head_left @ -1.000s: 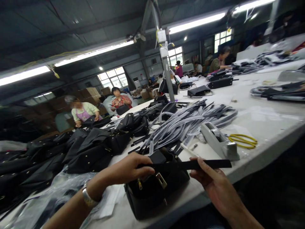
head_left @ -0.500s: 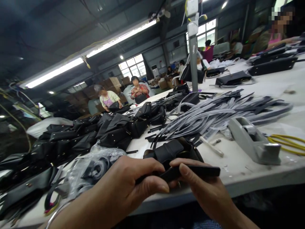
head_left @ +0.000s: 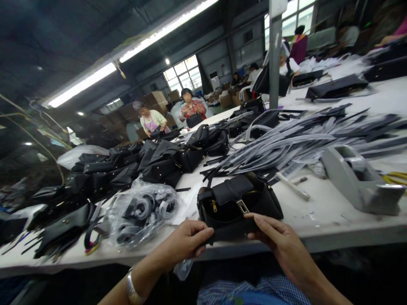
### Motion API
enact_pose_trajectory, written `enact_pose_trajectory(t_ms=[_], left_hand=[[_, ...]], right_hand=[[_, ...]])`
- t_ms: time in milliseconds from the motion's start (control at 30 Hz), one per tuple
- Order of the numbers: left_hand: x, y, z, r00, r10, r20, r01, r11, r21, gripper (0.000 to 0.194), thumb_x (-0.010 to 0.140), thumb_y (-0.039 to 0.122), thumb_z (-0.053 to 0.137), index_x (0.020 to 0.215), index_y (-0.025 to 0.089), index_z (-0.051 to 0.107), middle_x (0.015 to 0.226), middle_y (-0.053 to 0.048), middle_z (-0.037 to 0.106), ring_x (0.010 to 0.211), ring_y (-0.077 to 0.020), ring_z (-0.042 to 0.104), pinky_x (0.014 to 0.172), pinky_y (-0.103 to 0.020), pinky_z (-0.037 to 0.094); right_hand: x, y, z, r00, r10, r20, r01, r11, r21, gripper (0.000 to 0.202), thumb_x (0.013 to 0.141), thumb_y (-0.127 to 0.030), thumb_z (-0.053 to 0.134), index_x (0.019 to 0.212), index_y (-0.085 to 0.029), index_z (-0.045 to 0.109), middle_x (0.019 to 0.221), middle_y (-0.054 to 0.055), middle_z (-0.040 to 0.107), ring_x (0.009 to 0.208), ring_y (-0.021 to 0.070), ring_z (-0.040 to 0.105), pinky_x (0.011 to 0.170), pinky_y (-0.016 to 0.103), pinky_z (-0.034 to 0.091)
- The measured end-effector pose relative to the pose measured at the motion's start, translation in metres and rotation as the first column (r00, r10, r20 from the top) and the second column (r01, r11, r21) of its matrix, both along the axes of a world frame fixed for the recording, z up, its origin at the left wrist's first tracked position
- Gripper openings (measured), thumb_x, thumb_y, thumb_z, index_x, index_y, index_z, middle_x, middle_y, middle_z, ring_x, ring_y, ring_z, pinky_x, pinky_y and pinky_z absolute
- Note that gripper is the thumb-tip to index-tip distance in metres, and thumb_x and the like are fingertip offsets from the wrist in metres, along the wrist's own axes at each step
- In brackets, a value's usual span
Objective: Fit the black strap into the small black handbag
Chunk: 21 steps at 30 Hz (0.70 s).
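One black handbag (head_left: 238, 205), two hands' fingers (head_left: 203, 233) closed on one black strap (head_left: 230, 233).

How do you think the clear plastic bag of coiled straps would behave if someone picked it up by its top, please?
The clear plastic bag looks thin and crinkled, so it would probably sag and change shape rather than stay firm. Its coiled straps lie loose inside and would likely slide to the bottom. The glossy film may be slippery in a light grip.

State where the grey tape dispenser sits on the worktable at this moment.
In the head view, the grey tape dispenser sits on the white worktable at far right, beside the pile of grey straps and right of the small black handbag.
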<state>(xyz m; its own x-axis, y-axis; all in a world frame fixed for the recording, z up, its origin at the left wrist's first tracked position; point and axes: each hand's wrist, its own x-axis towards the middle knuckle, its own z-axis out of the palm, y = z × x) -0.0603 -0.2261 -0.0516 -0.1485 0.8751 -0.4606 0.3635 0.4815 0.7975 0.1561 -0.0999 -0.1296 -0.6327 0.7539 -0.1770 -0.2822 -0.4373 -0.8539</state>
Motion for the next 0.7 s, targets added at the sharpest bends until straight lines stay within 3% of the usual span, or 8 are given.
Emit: enact_pose_trajectory(t_ms=[100, 200, 267, 333, 400, 500, 567, 700], left_hand=[[0.003, -0.003, -0.016, 0.992, 0.045, 0.121, -0.041, 0.998, -0.036, 0.061, 0.083, 0.074, 0.056, 0.073, 0.015, 0.047, 0.052, 0.006, 0.043, 0.041, -0.0039, 0.027, 0.039, -0.015, 0.018], [0.003, -0.006, -0.024, 0.984, 0.048, 0.171, -0.043, 0.999, -0.034, 0.054, 0.088, 0.067, 0.056, 0.079, 0.014, 0.053, 0.051, 0.007, 0.044, 0.040, -0.0040, 0.028, 0.039, -0.014, 0.018], [0.003, -0.008, -0.028, 0.998, 0.001, 0.067, -0.005, 0.998, 0.059, 0.045, 0.092, 0.057, 0.060, 0.091, 0.013, 0.062, 0.054, 0.004, 0.052, 0.044, -0.0061, 0.040, 0.042, -0.014, 0.031], [0.006, -0.012, -0.029, 0.975, -0.055, -0.216, 0.114, 0.956, 0.269, 0.031, 0.096, 0.043, 0.059, 0.106, 0.015, 0.068, 0.070, -0.002, 0.066, 0.060, -0.0110, 0.059, 0.057, -0.017, 0.047], [0.011, -0.018, -0.030, 0.819, -0.032, -0.573, 0.355, 0.812, 0.463, 0.025, 0.101, 0.027, 0.052, 0.118, 0.018, 0.067, 0.096, -0.007, 0.072, 0.082, -0.0156, 0.068, 0.072, -0.022, 0.054], [0.019, -0.027, -0.034, 0.496, 0.108, -0.862, 0.682, 0.566, 0.463, 0.031, 0.102, 0.013, 0.044, 0.127, 0.016, 0.062, 0.115, -0.010, 0.069, 0.085, -0.0164, 0.068, 0.068, -0.024, 0.056], [0.021, -0.031, -0.040, 0.382, 0.173, -0.908, 0.756, 0.506, 0.415, 0.030, 0.101, 0.012, 0.046, 0.125, 0.014, 0.063, 0.117, -0.011, 0.068, 0.072, -0.0137, 0.065, 0.057, -0.022, 0.052], [0.020, -0.035, -0.056, 0.344, 0.204, -0.917, 0.772, 0.494, 0.400, 0.029, 0.100, 0.013, 0.049, 0.125, 0.016, 0.064, 0.121, -0.010, 0.067, 0.061, -0.0103, 0.057, 0.049, -0.021, 0.043]], right_hand=[[0.007, 0.003, -0.014, 0.996, -0.009, 0.091, -0.001, 0.993, 0.117, 0.042, 0.085, -0.050, 0.074, 0.109, -0.016, 0.076, 0.076, 0.003, 0.071, 0.067, 0.0150, 0.063, 0.071, 0.025, 0.051], [0.008, 0.005, -0.019, 0.995, 0.012, 0.099, -0.022, 0.995, 0.102, 0.043, 0.086, -0.050, 0.072, 0.110, -0.015, 0.075, 0.063, 0.000, 0.063, 0.057, 0.0115, 0.056, 0.059, 0.021, 0.047], [0.008, 0.006, -0.019, 0.996, 0.021, 0.081, -0.025, 0.999, 0.045, 0.042, 0.084, -0.050, 0.075, 0.107, -0.015, 0.076, 0.062, -0.001, 0.062, 0.055, 0.0104, 0.055, 0.056, 0.019, 0.045], [0.009, 0.005, -0.019, 0.998, 0.039, 0.051, -0.038, 0.999, -0.009, 0.041, 0.081, -0.050, 0.078, 0.102, -0.015, 0.078, 0.064, 0.001, 0.063, 0.055, 0.0105, 0.056, 0.055, 0.019, 0.047], [0.014, 0.004, -0.020, 0.997, 0.075, 0.022, -0.074, 0.996, -0.051, 0.041, 0.078, -0.050, 0.080, 0.097, -0.015, 0.079, 0.069, 0.004, 0.067, 0.058, 0.0127, 0.060, 0.059, 0.021, 0.051], [0.026, 0.003, -0.027, 0.994, 0.094, 0.051, -0.091, 0.993, -0.070, 0.041, 0.074, -0.050, 0.083, 0.099, -0.018, 0.080, 0.079, 0.008, 0.073, 0.067, 0.0192, 0.067, 0.066, 0.028, 0.058], [0.035, 0.002, -0.032, 0.987, 0.089, 0.132, -0.088, 0.996, -0.019, 0.040, 0.072, -0.048, 0.085, 0.101, -0.021, 0.080, 0.088, 0.009, 0.075, 0.072, 0.0227, 0.070, 0.069, 0.033, 0.060], [0.046, 0.004, -0.038, 0.930, 0.048, 0.365, -0.144, 0.959, 0.243, 0.034, 0.071, -0.044, 0.084, 0.097, -0.023, 0.081, 0.106, 0.010, 0.074, 0.094, 0.0295, 0.069, 0.087, 0.038, 0.058]])
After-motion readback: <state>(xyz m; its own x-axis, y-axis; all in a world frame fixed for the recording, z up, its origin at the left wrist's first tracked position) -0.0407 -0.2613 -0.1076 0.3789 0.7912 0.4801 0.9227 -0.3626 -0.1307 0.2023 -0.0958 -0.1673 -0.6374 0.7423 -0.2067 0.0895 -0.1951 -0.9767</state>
